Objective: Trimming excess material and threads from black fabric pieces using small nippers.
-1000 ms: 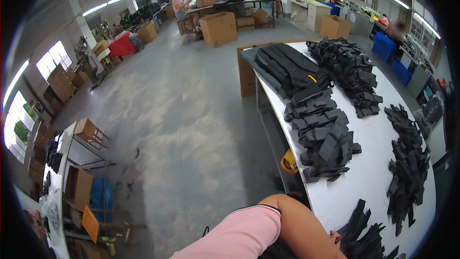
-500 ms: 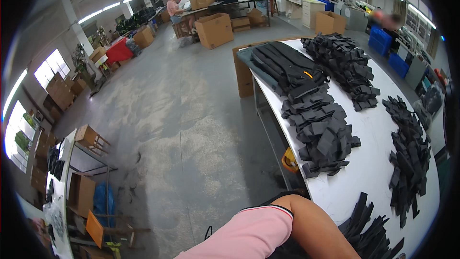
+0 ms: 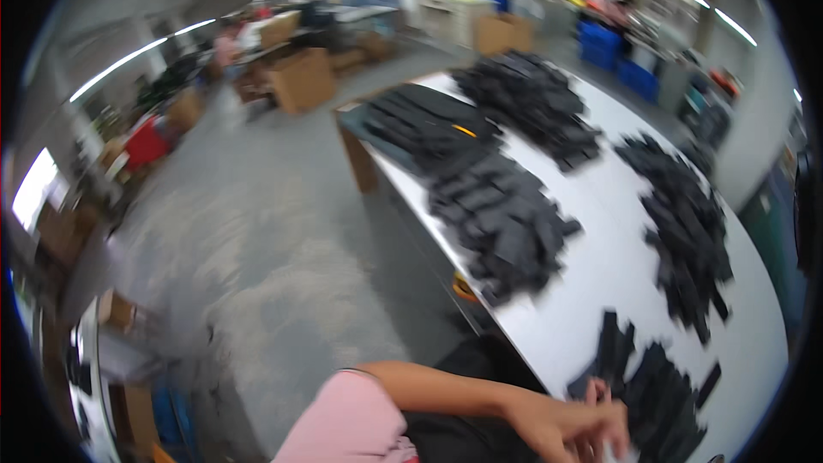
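On the white counter (image 3: 609,214): left hand (image 3: 561,424) hung at the near strip pile (image 3: 664,403)

It was curled by the pile's left edge; motion blur, so couldn't tell whether its grip was grasping or released. Three more dark strip piles (image 3: 506,231) lay farther along, the leftmost against a dark fabric stack (image 3: 411,124) with an orange mark (image 3: 464,130).

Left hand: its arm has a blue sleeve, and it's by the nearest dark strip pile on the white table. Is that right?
Not quite: the head view shows the sleeve is pink, not blue. The rest holds: the left hand is by the nearest dark strip pile on the white table.
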Action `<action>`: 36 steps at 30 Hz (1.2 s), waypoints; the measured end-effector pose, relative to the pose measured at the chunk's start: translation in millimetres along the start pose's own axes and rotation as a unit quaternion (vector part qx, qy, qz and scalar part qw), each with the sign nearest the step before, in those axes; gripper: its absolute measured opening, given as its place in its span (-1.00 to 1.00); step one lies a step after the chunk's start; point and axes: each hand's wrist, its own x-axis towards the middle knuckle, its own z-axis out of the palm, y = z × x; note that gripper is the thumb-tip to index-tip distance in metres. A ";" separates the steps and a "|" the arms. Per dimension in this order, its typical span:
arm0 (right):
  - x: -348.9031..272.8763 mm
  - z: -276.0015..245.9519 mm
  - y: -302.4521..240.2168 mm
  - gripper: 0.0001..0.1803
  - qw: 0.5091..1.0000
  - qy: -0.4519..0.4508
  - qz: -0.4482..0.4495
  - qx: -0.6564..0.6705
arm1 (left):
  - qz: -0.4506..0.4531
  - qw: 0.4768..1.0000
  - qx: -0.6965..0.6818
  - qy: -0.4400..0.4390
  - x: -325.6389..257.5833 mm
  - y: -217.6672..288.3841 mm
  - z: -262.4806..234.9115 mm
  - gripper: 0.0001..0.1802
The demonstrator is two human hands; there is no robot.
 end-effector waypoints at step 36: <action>135.3 -10.7 -16.8 -0.41 0.925 -0.035 0.108 -0.364 | -0.254 0.694 0.585 0.335 -143.7 -129.0 -81.5 -0.76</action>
